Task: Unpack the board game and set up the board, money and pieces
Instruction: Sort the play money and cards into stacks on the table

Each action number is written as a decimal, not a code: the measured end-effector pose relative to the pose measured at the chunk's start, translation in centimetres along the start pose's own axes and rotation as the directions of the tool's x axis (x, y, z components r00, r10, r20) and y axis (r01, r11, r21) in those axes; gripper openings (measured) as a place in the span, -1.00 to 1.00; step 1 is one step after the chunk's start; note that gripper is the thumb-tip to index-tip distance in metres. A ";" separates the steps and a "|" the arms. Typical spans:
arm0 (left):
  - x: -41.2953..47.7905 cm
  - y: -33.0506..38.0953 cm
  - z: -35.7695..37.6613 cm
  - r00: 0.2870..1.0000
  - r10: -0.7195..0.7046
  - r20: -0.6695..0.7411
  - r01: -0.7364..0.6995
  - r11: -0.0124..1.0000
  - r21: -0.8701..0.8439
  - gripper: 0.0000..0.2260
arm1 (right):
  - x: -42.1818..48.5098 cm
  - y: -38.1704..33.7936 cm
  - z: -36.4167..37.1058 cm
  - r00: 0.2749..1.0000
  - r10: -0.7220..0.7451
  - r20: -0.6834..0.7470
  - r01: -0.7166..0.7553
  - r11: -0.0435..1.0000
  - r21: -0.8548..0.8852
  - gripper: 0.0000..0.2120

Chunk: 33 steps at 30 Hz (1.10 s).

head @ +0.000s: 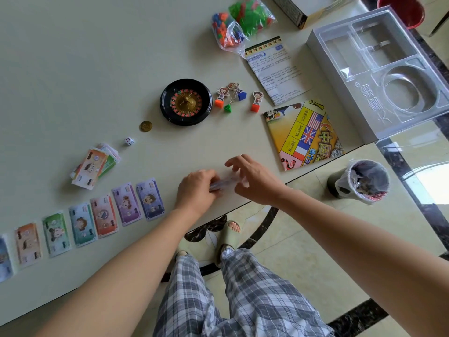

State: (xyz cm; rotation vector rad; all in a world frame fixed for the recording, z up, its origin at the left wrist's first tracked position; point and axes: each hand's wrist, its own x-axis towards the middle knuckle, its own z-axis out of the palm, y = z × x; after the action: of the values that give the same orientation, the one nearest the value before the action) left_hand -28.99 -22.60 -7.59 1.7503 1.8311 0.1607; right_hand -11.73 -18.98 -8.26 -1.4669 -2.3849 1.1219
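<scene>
By the near edge of the pale counter (73,69), the left hand (196,188) curls its fingers around a thin, blurred stack of paper play-money notes (222,184); the right hand (252,181) spreads its fingers over it, grip unclear.

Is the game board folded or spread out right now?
Folded. The board lies as a compact square by the table edge, showing only one panel.
</scene>
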 end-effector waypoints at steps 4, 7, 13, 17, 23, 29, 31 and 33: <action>0.3 -1.9 -1.7 0.994 -0.108 -0.025 0.100 0.968 -0.229 -0.88 | 0.1 0.6 -0.8 0.998 0.023 -0.055 -0.016 0.994 0.112 -0.51; 0.5 -1.7 -2.2 0.996 -0.081 0.044 0.089 0.969 -0.231 -0.86 | 1.2 -0.9 -0.7 0.988 -0.143 -0.051 0.146 0.986 0.084 -0.52; 0.5 -1.9 -1.3 0.970 -0.133 -0.204 0.089 0.974 -0.210 -0.85 | 2.8 -1.4 -0.1 0.963 -0.135 -0.234 0.139 0.990 0.001 -0.93; -0.3 -2.5 0.6 0.957 -0.155 -0.246 0.103 0.972 -0.213 -0.84 | 2.8 -0.7 1.0 0.962 -0.057 -0.267 0.074 0.996 0.056 -0.88; 0.2 -1.5 1.5 0.950 -0.180 -0.256 0.110 0.958 -0.265 -0.71 | 3.4 -0.7 2.3 0.963 -0.011 -0.269 0.043 0.992 0.115 -0.79; 0.6 -2.7 1.4 0.963 -0.110 -0.246 0.067 0.982 -0.174 -0.84 | 4.5 -0.7 1.9 0.970 -0.041 -0.240 0.064 0.994 0.089 -0.91; 0.5 -3.2 0.8 0.960 -0.119 -0.253 0.051 0.964 -0.261 -0.92 | 4.8 -1.1 1.7 0.980 0.016 -0.200 0.007 0.994 0.112 -0.91; 0.2 -3.2 -0.4 0.954 -0.214 -0.211 0.080 0.856 -0.510 -0.89 | 5.1 -2.1 1.3 0.987 0.119 -0.112 -0.095 0.974 0.204 -0.91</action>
State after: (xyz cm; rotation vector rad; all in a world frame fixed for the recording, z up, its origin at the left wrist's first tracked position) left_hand -31.96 -22.69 -8.89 1.2620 1.8801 0.7659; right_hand -16.49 -16.02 -9.17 -1.5628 -2.0689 1.2139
